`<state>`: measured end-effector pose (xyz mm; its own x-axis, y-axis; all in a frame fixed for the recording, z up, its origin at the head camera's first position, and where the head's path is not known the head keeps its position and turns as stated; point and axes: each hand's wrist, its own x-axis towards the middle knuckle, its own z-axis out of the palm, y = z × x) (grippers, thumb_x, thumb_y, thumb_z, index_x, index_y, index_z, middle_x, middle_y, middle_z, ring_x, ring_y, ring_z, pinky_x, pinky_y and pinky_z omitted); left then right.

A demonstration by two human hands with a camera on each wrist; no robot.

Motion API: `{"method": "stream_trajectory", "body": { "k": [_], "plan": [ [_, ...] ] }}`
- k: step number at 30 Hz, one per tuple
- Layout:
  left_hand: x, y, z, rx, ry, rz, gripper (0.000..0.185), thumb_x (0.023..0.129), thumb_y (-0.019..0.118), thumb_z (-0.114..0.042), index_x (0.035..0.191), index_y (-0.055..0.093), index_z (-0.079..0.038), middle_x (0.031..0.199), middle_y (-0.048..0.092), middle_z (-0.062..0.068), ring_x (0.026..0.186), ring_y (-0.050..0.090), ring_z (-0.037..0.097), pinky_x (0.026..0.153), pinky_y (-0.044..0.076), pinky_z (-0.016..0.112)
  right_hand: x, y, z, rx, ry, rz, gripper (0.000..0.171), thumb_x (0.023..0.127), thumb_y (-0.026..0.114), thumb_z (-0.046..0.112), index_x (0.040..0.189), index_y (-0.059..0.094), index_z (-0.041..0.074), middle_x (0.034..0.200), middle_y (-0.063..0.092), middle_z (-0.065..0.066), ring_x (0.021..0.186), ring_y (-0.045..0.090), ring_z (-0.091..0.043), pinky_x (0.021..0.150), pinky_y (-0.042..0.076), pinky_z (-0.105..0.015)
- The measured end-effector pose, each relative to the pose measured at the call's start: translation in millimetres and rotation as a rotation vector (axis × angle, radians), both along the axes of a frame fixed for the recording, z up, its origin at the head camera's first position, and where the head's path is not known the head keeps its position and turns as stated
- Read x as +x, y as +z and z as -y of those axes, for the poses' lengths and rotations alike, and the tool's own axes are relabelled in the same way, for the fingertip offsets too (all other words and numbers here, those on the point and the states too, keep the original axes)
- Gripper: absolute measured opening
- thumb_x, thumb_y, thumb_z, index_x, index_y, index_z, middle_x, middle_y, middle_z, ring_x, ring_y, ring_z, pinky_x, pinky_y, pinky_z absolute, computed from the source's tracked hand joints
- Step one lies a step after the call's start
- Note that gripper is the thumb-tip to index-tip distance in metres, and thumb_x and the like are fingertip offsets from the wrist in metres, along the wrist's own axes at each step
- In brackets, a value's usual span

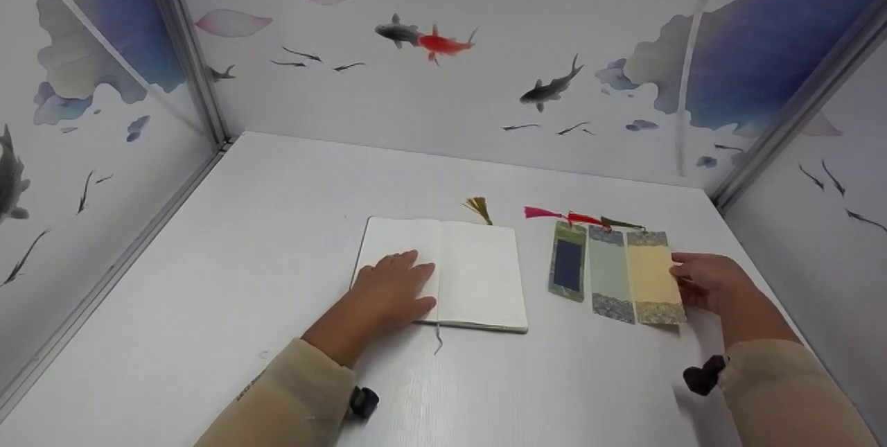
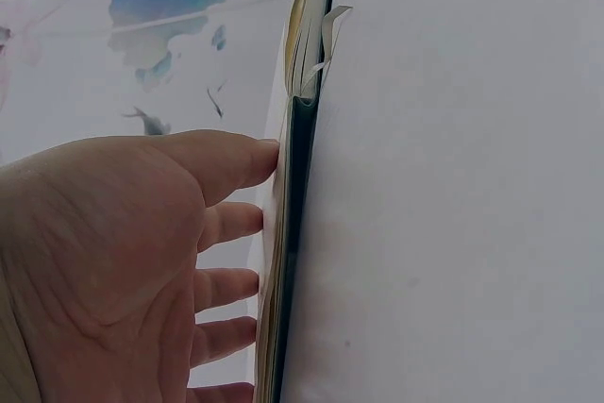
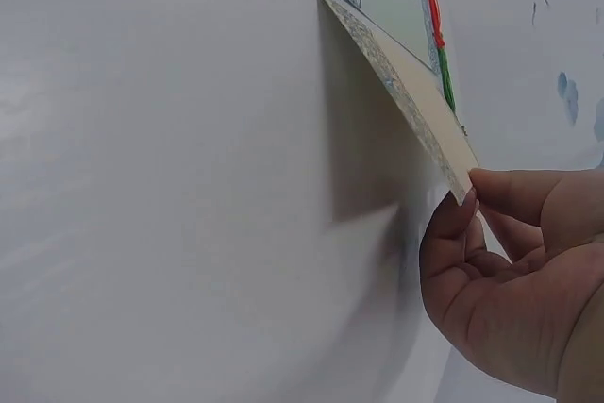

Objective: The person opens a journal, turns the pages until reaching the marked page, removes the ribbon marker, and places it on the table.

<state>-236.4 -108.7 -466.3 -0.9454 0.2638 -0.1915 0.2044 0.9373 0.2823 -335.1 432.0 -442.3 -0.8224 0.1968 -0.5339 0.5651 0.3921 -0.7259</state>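
Observation:
An open notebook [image 1: 479, 274] with blank white pages lies on the table, a grey ribbon [image 1: 438, 343] trailing from its lower edge. Spread fingers of my left hand [image 1: 393, 287] rest on its left page; the left wrist view shows them straight against the pages, above the dark cover [image 2: 300, 167]. Between thumb and fingers, my right hand [image 1: 710, 284] pinches the right edge of a cream bookmark [image 1: 655, 274] with patterned ends. In the right wrist view that edge is tilted up off the table, casting a shadow beneath.
Left of the cream bookmark lie a pale green bookmark [image 1: 610, 270] and a green one with a dark blue panel [image 1: 569, 263]. Pink [image 1: 544, 213], red and dark green tassels lie at their tops. A gold tassel [image 1: 478, 209] sticks out past the notebook's top edge. Printed walls enclose the table.

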Motion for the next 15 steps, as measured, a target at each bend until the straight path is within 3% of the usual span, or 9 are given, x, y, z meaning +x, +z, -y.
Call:
{"method": "stream_trajectory", "body": {
  "k": [6,11,13,15],
  "plan": [
    [2.7,1.5,-0.5,0.009,-0.004,0.002,0.068,0.107,0.055,-0.052,0.167,0.039,-0.025,0.178,0.029,0.008,0.166,0.027,0.034,0.128,0.031,0.064,0.2,-5.8,2.5,0.088,-0.027,-0.007,0.064,0.110,0.055,0.018,0.169,0.032,0.008,0.100,0.065,0.006,0.085,0.065,-0.010,0.078,0.062,-0.030],
    [3.0,3.3,-0.5,0.011,-0.001,0.003,0.068,0.107,0.055,-0.051,0.167,0.039,-0.025,0.178,0.029,0.009,0.166,0.027,0.034,0.128,0.030,0.065,2.9,-6.2,7.9,0.176,-0.023,-0.076,0.062,0.107,0.056,0.016,0.165,0.039,0.002,0.089,0.066,0.006,0.077,0.063,-0.012,0.071,0.059,-0.031],
    [3.0,3.8,-0.2,0.017,0.000,0.007,0.067,0.107,0.056,-0.051,0.167,0.040,-0.025,0.178,0.029,0.009,0.166,0.027,0.034,0.128,0.030,0.065,4.6,-5.5,11.7,0.199,-0.026,-0.115,0.062,0.106,0.056,0.015,0.164,0.040,0.001,0.093,0.066,0.002,0.078,0.062,-0.014,0.071,0.058,-0.031],
    [2.8,4.1,0.2,0.021,0.000,0.008,0.067,0.107,0.056,-0.051,0.167,0.040,-0.025,0.178,0.029,0.009,0.166,0.027,0.034,0.128,0.029,0.065,6.6,-4.4,17.7,0.231,-0.025,-0.162,0.061,0.106,0.056,0.017,0.163,0.041,0.002,0.109,0.069,-0.008,0.085,0.062,-0.017,0.073,0.058,-0.030]
  ]
}}
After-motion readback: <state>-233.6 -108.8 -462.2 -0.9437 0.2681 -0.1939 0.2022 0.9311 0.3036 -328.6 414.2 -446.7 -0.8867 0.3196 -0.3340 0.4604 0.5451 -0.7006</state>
